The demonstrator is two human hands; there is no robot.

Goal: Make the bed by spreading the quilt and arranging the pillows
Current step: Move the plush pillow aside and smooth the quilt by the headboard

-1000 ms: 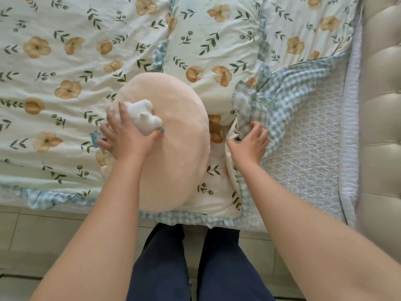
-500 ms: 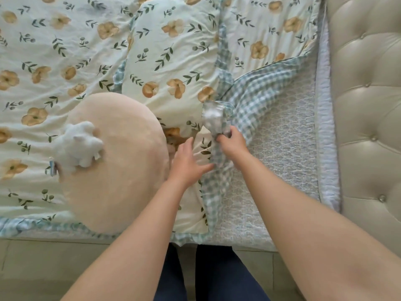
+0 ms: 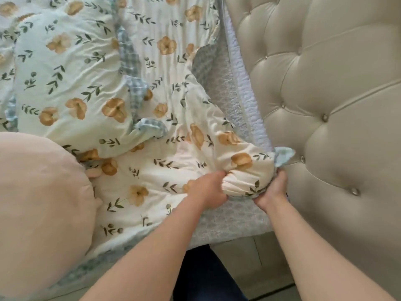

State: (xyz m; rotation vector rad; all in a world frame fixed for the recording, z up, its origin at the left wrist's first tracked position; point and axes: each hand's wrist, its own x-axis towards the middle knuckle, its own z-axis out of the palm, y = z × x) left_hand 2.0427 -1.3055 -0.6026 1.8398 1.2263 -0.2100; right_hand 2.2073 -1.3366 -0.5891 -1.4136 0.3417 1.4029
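- My fingers [image 3: 218, 175] curl tight round the bunched corner of the quilt [image 3: 152, 181], left hand [image 3: 208, 190] and right hand [image 3: 271, 192] together.
- That corner sits just beside the headboard [image 3: 325, 105].
- The floral pillow [image 3: 71, 83] lies on the quilt.

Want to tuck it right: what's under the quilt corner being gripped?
Grey patterned mattress pad shows beneath the quilt corner; anything further left is covered by quilt.
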